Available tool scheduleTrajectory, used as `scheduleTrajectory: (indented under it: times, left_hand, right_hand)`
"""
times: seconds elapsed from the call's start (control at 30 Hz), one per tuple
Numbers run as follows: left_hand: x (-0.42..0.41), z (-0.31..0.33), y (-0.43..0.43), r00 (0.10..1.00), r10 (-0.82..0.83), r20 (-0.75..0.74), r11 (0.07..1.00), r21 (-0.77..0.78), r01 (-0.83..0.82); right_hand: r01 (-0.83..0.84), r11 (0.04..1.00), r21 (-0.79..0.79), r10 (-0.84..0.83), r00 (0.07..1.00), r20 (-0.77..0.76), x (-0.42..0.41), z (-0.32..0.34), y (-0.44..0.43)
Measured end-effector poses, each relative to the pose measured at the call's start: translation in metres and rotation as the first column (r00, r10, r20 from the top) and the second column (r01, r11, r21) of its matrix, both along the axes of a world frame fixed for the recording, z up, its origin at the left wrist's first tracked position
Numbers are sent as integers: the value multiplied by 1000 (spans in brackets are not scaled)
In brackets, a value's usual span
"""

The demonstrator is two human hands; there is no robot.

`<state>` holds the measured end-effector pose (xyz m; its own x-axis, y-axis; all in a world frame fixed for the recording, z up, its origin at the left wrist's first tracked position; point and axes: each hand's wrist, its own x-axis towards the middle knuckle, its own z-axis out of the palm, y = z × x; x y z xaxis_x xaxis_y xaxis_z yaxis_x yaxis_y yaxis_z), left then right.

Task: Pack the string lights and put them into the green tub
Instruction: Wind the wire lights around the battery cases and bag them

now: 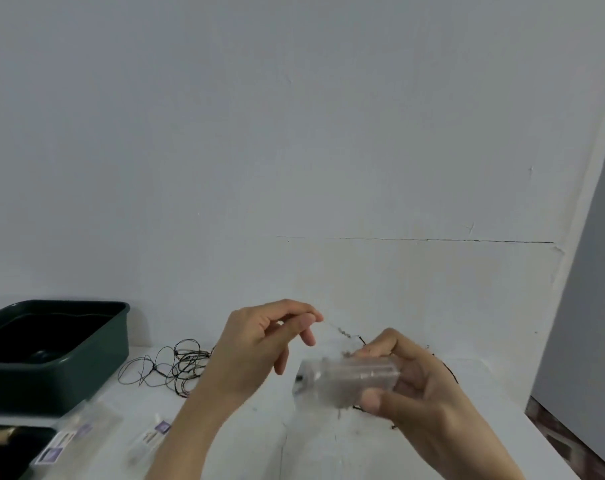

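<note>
One tub, two hands, two packets

plain white wall behind a white table

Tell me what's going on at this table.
A person is working with both hands. The right hand grips a blurred clear container, while the left hand pinches a thin wire strand that leads to it. More of the string lights lie in a loose dark tangle on the white table, beside the green tub at the left.
</note>
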<state>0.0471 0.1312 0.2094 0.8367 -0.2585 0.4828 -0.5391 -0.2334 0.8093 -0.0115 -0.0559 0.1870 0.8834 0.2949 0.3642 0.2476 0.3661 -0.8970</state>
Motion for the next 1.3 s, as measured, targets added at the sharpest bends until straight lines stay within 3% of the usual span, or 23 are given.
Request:
scheduleTrajectory:
  times: [0.07, 0.13, 0.27, 0.4, 0.5, 0.6, 0.7, 0.8, 0.9, 1.0, 1.1, 1.2, 1.3]
  left_hand:
    - [-5, -18, -4, 998, 29, -53, 999, -27, -31]
    - [-15, -35, -8, 995, 31, -95, 999, -31, -34]
    - [-40, -57, -21, 985, 32, -171, 999, 35, -26]
    - [-62, -70, -34, 981, 10, -194, 965, 260, 41]
    - [-74, -68, -41, 989, 2, -148, 883, 465, 67]
    - [-77, -66, -42, 994, 41, 99, 754, 650, -96]
    - [-69, -65, -37, 952, -5, 306, 726, 656, -206]
    - [-57, -61, -31, 899, -51, 435, 763, 598, -247]
    - [-44, -52, -29, 923, -104, 370, 760, 628, -166]
    - [-34, -43, -27, 989, -102, 104, 837, 546, 29]
    - [-28, -48, -25, 942, -206, -264, 942, 208, 265]
    - [-31, -65, -31, 914, -255, -315, 963, 7, 270]
    - [-34, -81, -33, 933, -157, -322, 986, -2, 165]
  right_hand:
    - [108, 969, 223, -102, 994, -39, 4, -17, 4]
    - [268, 901, 341, -256, 963, -80, 4, -29, 7]
    - [551, 765, 335, -541, 831, -130, -3, -48, 14]
    - [744, 607, 280, -751, 652, -104, -14, -67, 21]
    - [870, 472, 143, -881, 456, 127, -15, -87, 22]
    - [925, 380, 30, -845, 334, 418, -15, -102, 19]
    - [892, 436, -119, -784, 441, 437, -16, -105, 10]
    - [687, 681, -253, -631, 726, 274, -19, -103, 0]
    - [352, 887, -300, -341, 936, 90, -24, -99, -8]
    - [130, 975, -178, -148, 985, -91, -28, -98, -16]
    - [-36, 993, 113, 53, 987, -153, -29, -98, -16]
    - [5, 926, 379, 69, 981, -182, -26, -99, -5]
    - [187, 909, 372, -75, 953, -295, -23, -99, 4]
